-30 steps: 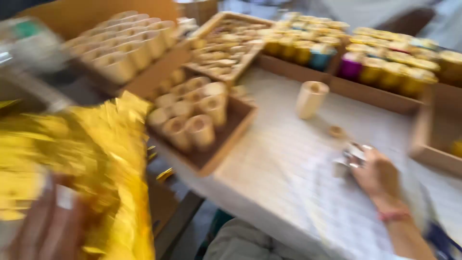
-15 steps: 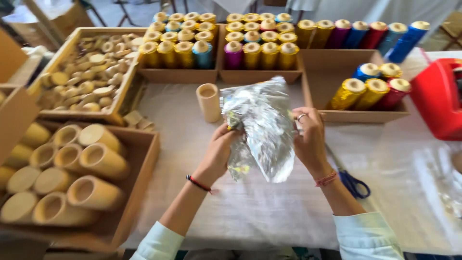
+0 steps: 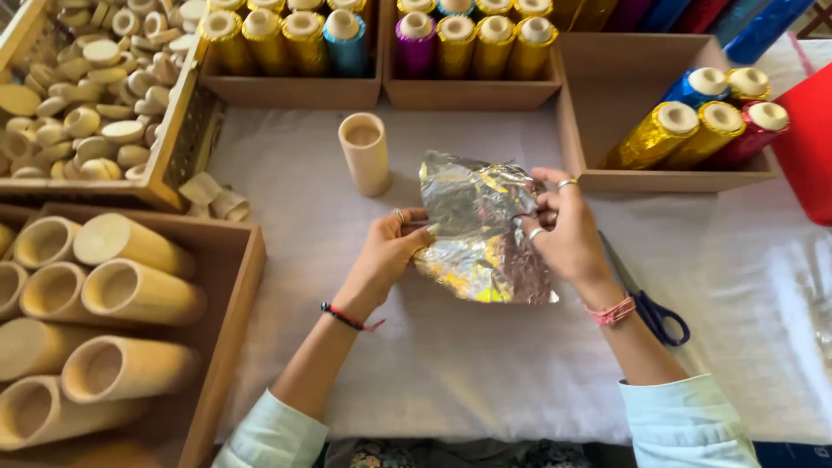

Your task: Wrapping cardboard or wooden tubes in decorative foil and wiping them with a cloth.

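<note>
A: Right, head view. Where's the crinkled silver foil sheet [image 3: 484,227]?

B: Mid-table on the white cloth [image 3: 451,364], lifted at its top edge, lower part resting on the cloth. Left hand [image 3: 387,256] pinches its left edge, fingers narrow. Right hand [image 3: 568,234] grips the right edge, fingers curled tight on the foil.

A: Nearby?

B: Upright pale bamboo tube cup [image 3: 365,153] just beside the foil, up-left, not touching. Blue-handled scissors [image 3: 650,305] lie on the cloth right of the right wrist.

A: Boxes?

B: Wooden tray of large bamboo tubes [image 3: 227,347] far left. Wooden box [image 3: 607,95] with gold, blue and red foil rolls behind the right hand. Row of foil-wrapped rolls [image 3: 468,39] along the back. Basket of small bamboo discs [image 3: 186,130] top-left.
</note>
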